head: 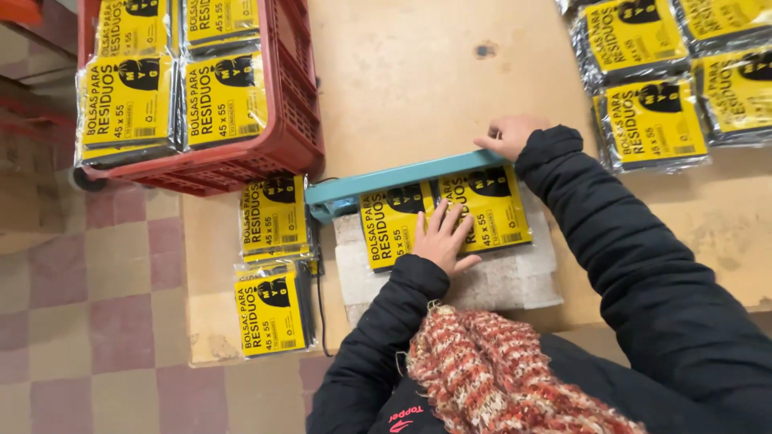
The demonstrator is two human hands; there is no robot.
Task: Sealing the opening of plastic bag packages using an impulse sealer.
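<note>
Yellow-and-black packet pair [445, 219], mid frame, lies flat on a grey pad [498, 281] on the worktop [418, 88]. Two packets side by side under one clear wrap. Long axis of the pair runs left-right, tilted slightly up to the right; printed tops point to upper frame, under the sealer bar. Teal sealer bar [402, 178] lies across the pair's top edge, same tilt, hinge end at left.

Left hand [444, 239] flat on the pair, palm down, fingers spread wide, pressing on the seam between the two packets; no closed hold. Packets extend to both sides of this hand. Right hand [508, 135] rests on the right end of the bar, fingers curled over it, pushing down; the pair sits just below and left of this hand.

Outward: two more packet stacks [273, 265] at the worktop's left edge, just left of the sealer. Red crate [289, 137] in upper left holds more packets. Loose packets [651, 120] lie in upper right on the worktop. Dark sleeves and a red-white knitted scarf [498, 378] at bottom. Checkered floor [104, 321] at left.
</note>
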